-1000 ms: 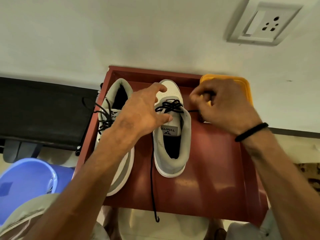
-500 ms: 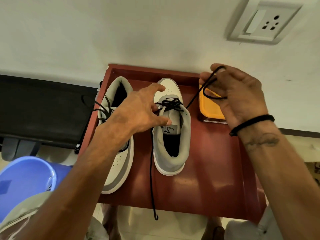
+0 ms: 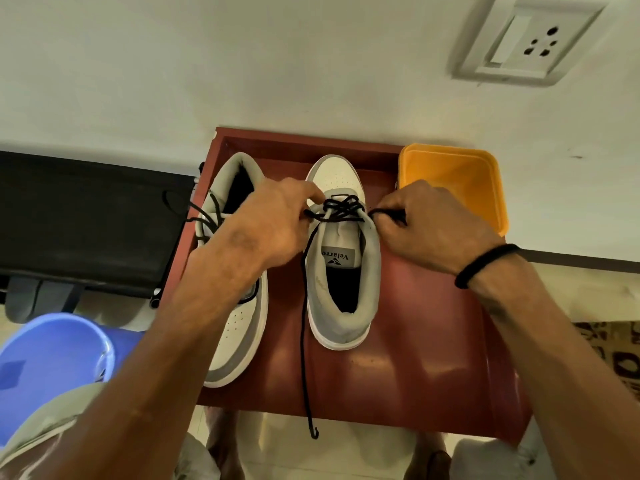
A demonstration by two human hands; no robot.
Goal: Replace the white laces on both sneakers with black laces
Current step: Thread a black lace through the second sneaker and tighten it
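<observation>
With the black lace crossed through only the eyelets nearest the toe of the right-hand sneaker, I have my right hand at its outer edge, fingers curled and pinching the lace end level with the next eyelet, so I can feed the tip in without the cord sagging. My left hand sits on the inner side of the same shoe, its fingers bent at the lace rows, I judge to steady the upper and keep the crossings snug; whether they actually pinch the cord or only press beside it I cannot tell from this angle. This sneaker stands on the red bench with its long axis running away from me, white toe pointing at the wall and grey heel collar toward me, which puts the eyelet rows within reach of both hands. The lace's other end trails down from the inner side, along the bench and over its near edge, hanging free. The left-hand sneaker lies just beside it, parallel but reversed, heel to the wall and toe toward me, already carrying black lace. An orange tub sits at the far right corner, out of my way.
</observation>
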